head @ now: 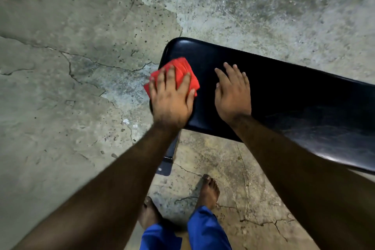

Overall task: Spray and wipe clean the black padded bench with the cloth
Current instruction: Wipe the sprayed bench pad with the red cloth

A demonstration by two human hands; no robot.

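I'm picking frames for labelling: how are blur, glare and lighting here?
Head view: dim overall; left hand pressing the red cloth is slightly motion-blurred; right hand sharper; black bench shows small glare patches at its rounded end and near edge; wide-angle lens stretches the forearms.

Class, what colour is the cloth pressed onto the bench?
Red. The cloth shows clearly in the head view, under the left hand.

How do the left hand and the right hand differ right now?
The left hand presses a folded red cloth at the bench's rounded end; the right hand is bare, flat on the padding. The left fingers spread; the right fingers lie close together. Both rest palm-down on the bench.
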